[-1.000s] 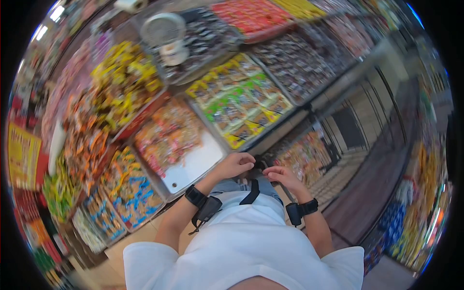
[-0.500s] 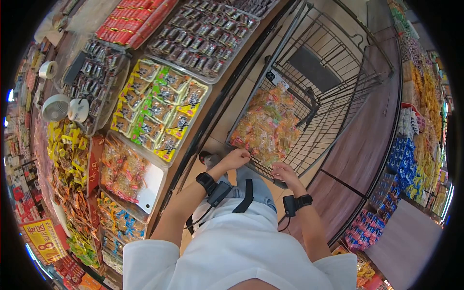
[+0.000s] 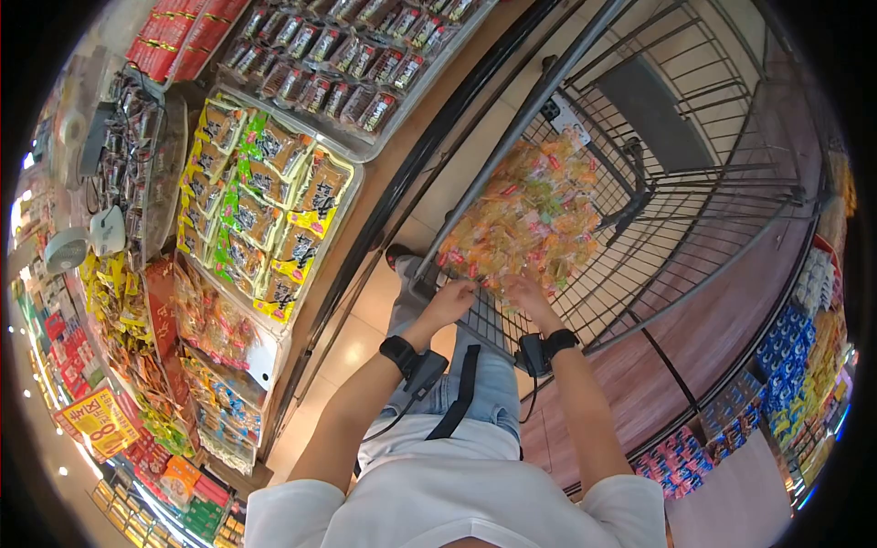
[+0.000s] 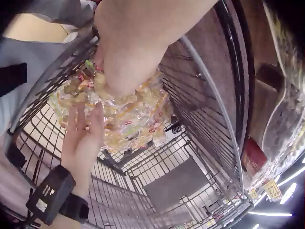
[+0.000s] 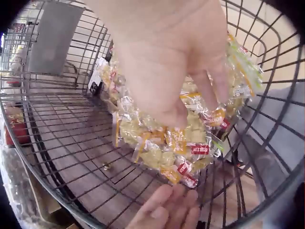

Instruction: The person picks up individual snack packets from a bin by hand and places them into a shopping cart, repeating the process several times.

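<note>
While the right hand rests slightly spread fingers on the clear-wrapped, yellow-orange packets heaped inside the grey metal cart, the left hand positions loosely bent, side-by-side fingers at their edge

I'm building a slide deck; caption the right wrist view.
Right hand touching wrapped snacks in a wire cart, left hand below.

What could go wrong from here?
The clear-wrapped snack packets look loosely heaped, so the right hand might topple some. The flat white item with black patches beside them could get buried. The thin black cable at the left wrist may snag on the grey wire cart.
</note>
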Tool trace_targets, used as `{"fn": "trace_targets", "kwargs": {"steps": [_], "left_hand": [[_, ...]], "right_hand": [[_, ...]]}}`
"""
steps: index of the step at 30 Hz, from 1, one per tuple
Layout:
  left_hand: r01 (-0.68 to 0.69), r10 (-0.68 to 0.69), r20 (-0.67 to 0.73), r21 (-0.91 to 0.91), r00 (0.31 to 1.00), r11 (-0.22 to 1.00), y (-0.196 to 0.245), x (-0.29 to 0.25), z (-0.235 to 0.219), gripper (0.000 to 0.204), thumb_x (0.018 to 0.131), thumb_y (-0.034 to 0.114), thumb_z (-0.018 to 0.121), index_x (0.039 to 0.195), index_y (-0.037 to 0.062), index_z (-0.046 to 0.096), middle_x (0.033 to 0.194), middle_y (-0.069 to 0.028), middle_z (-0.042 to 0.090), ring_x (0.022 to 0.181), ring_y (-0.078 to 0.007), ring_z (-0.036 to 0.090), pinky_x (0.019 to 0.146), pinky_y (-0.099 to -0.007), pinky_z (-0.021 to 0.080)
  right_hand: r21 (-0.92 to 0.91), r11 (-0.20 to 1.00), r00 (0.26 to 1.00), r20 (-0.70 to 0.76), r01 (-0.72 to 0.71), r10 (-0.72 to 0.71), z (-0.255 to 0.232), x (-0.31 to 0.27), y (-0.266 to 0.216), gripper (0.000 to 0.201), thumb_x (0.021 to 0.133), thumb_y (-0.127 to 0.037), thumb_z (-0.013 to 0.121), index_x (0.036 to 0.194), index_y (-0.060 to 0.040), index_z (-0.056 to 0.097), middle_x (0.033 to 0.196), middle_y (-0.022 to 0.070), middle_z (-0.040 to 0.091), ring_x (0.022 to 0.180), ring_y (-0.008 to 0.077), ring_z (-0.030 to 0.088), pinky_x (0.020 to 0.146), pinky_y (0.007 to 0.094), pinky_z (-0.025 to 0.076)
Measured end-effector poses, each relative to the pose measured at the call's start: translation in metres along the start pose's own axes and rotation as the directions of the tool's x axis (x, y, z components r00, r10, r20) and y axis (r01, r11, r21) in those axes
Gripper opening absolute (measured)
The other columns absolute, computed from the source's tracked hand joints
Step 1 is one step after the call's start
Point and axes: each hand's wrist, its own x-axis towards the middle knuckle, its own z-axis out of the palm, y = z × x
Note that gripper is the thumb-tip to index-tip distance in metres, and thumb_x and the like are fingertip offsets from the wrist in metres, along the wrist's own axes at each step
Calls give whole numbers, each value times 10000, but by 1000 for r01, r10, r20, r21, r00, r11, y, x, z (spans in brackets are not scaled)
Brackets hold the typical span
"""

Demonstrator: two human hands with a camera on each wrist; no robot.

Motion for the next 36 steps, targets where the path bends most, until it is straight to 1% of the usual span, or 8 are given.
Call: {"fn": "trace_targets", "kwargs": {"steps": [10, 22, 24, 25, 27, 30, 33, 36], "left_hand": [[43, -25, -100, 179, 995, 983, 5, 24, 5, 353, 721, 191, 506, 1030, 21, 490, 1036, -141, 494, 915, -245, 501, 785, -314, 391], [-188, 205, -273, 88, 940, 978, 12, -22, -17, 491, 647, 142, 566, 1082, -26, 411, 940, -170, 530, 892, -257, 510, 787, -324, 392], [-275, 222, -368, -96, 903, 957, 24, -44, -23, 505, 671, 125, 605, 1098, -28, 382, 939, -135, 536, 866, -198, 520, 753, -293, 411], [-293, 236, -387, -96, 891, 951, 31, -59, -31, 505, 671, 125, 605, 1098, -28, 382, 939, -135, 536, 866, -198, 520, 753, -293, 411], [-168, 183, -39, -616, 982, 770, 39, -89, -53, 385, 722, 127, 594, 1049, 3, 433, 894, -94, 550, 721, -103, 533, 623, -235, 427], [-260, 230, -126, -590, 965, 765, 31, -132, -79, 241, 742, 112, 581, 934, -5, 495, 750, -41, 576, 600, -62, 522, 540, -181, 408], [-314, 238, -212, -483, 948, 817, 29, -189, -116, 202, 728, 101, 596, 867, -33, 534, 722, -44, 583, 636, -65, 534, 557, -191, 426], [-393, 231, -370, -460, 900, 796, 7, -232, -141, 189, 723, 100, 601, 838, -39, 545, 716, -57, 587, 608, -66, 533, 535, -190, 427]], "right_hand": [[-264, 951, 956, -198, 160, -216, 4, 46, 27, 391, 710, -178, 548, 1040, 23, 483, 1222, 186, 221, 1111, 229, 313, 822, 284, 365], [-5, 969, 969, -11, 249, -249, 23, -52, -59, 146, 695, -9, 551, 839, 12, 549, 812, 51, 533, 782, 140, 516, 695, 224, 396], [377, 904, 951, 142, 204, -274, 33, -74, -75, 140, 707, 31, 531, 842, -4, 532, 810, 47, 529, 776, 132, 519, 683, 234, 416], [360, 907, 945, 153, 218, -288, 42, -84, -81, 140, 707, 31, 531, 842, -4, 532, 810, 47, 529, 776, 132, 519, 683, 234, 416], [417, 865, 920, 145, 278, -365, 65, -101, -96, 167, 717, 39, 515, 874, -16, 515, 786, 47, 527, 759, 139, 521, 681, 260, 437], [409, 850, 915, 79, 332, -395, 129, -139, -135, 122, 728, -14, 540, 848, 3, 529, 763, 40, 535, 693, 100, 506, 635, 217, 415], [94, 960, 902, 328, 263, -280, 164, -129, -132, 124, 740, -56, 547, 852, -2, 539, 763, 25, 546, 659, 76, 501, 605, 199, 406], [-274, 866, 861, 424, 418, -281, 225, -144, -157, 140, 746, -103, 558, 840, 0, 551, 728, -2, 545, 621, 48, 477, 564, 176, 380]]}}
